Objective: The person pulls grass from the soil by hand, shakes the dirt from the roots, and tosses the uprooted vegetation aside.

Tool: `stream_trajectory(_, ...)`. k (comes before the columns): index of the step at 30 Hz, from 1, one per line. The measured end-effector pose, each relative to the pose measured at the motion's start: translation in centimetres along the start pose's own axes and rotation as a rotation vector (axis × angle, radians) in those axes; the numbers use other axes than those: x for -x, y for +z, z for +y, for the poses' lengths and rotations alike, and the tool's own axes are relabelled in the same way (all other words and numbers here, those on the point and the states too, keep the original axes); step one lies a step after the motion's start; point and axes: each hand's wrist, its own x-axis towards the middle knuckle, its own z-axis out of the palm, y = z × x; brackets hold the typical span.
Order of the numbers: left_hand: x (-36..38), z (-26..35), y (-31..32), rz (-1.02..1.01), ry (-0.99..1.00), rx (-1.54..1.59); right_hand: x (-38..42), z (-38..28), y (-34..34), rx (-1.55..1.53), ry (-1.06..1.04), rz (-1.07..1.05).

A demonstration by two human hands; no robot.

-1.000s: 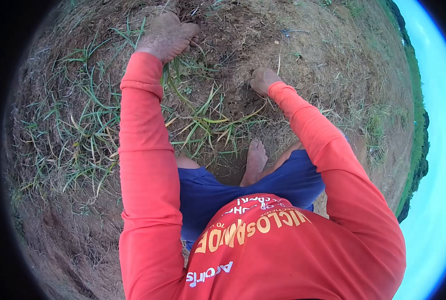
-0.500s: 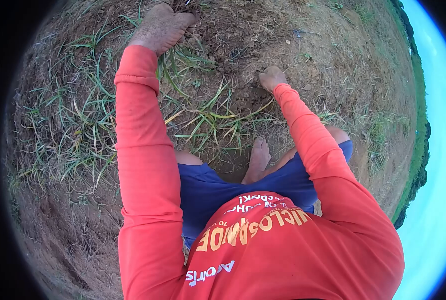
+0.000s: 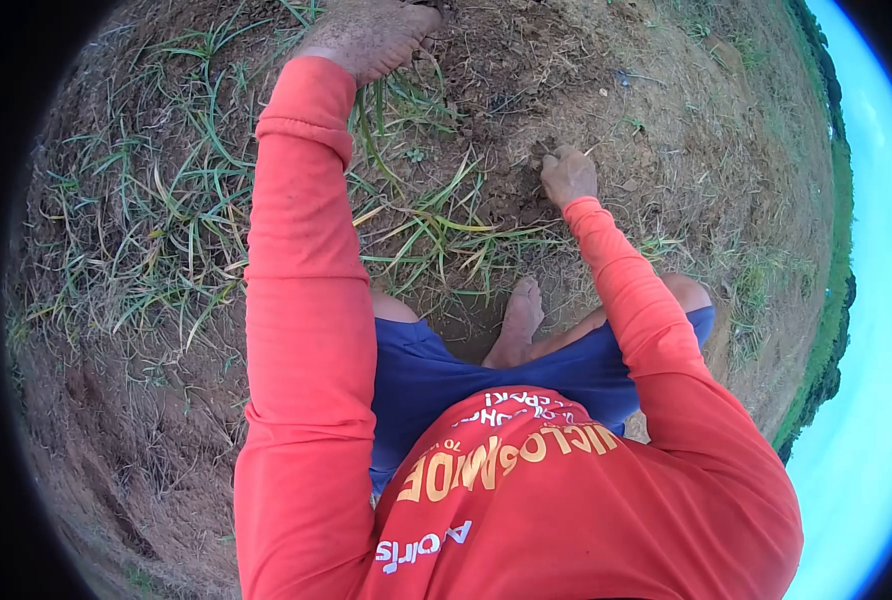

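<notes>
At the top left, my left hand (image 3: 378,38) is closed low over the ground, its far edge near the frame's top. What its curled fingers hold is too hidden to tell. Long green grass blades (image 3: 371,130) stick out below this hand and wrist. My right hand (image 3: 569,176) is closed at the edge of a patch of dark loose soil (image 3: 514,165). Its fingertips are bent down at the soil, and anything between them is too small to make out. A grass tuft (image 3: 441,222) lies between my arms.
A bare foot (image 3: 522,312) rests on the ground between my knees. More green grass (image 3: 181,190) spreads at the left, over brown soil with dry stalks. Farther right are sparse grass, a green tree line (image 3: 838,330) and sky.
The view has shifted a little, moving the ground rightward in the frame. My left hand appears farther right and higher. My right hand has turned, showing more of its back and bent fingers.
</notes>
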Motion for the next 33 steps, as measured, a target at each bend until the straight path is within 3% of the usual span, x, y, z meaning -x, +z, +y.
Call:
stream_trajectory(3,-0.7,-0.8,-0.1,-0.06,-0.018,-0.223,0.7,0.1,-1.6,0.013,-0.019,0.01)
stream_trajectory(6,-0.1,0.2,-0.3,-0.003,-0.033,-0.013,0.7,0.4,-3.4,-0.025,-0.058,0.012)
stream_trajectory(10,-0.7,-1.1,-0.1,-0.004,0.017,-0.073,-0.1,-0.8,-11.6,-0.121,-0.068,0.136)
stream_trajectory(12,-1.2,-1.8,0.1,-0.071,0.115,-0.006,-0.3,-1.2,-15.9,-0.279,-0.124,0.087)
stream_trajectory(13,-1.9,-2.8,0.1,-0.187,-0.122,-0.064,-0.8,-1.3,-17.4,-0.36,-0.171,0.073)
stream_trajectory(16,-2.2,-3.1,1.4,-0.15,-0.164,0.101,-1.4,-1.7,-18.3,-0.629,-0.011,-0.038)
stream_trajectory(19,-1.5,-2.3,2.6,-0.185,-0.274,0.372,-1.8,-3.8,-16.6,-1.279,0.01,-0.192)
stream_trajectory(21,-0.8,-1.2,3.4,-0.183,-0.325,0.553,-1.2,-9.2,-15.8,-1.416,-0.109,-0.11)
stream_trajectory(23,0.1,1.2,4.1,-0.149,-0.376,0.741,-0.5,-15.0,-15.5,-1.289,-0.301,-0.126)
stream_trajectory(25,-0.2,0.0,4.1,0.052,-0.4,0.872,-1.0,-18.1,-14.8,-1.076,-0.701,-0.168)
stream_trajectory(26,-0.6,-1.0,4.0,0.146,-0.416,0.945,-1.4,-17.6,-15.0,-1.082,-0.613,-0.217)
stream_trajectory(27,-0.8,-2.7,3.1,0.235,-0.286,0.771,-1.8,-16.8,-15.1,-1.08,-0.522,-0.273)
stream_trajectory(28,0.1,-3.3,1.0,0.268,-0.312,0.605,-2.3,-15.8,-15.0,-1.075,-0.431,-0.333)
stream_trajectory(29,0.7,-2.6,-1.0,0.302,-0.328,0.437,-3.5,-13.6,-14.4,-0.883,-0.33,-0.309)
stream_trajectory(31,1.6,-0.9,-2.5,0.327,-0.29,0.617,-6.5,-7.3,-10.6,-0.263,-0.447,-0.15)
stream_trajectory(33,1.5,-0.3,-3.1,0.343,-0.281,0.502,-6.9,-2.7,-7.3,-0.124,-0.158,-0.412)
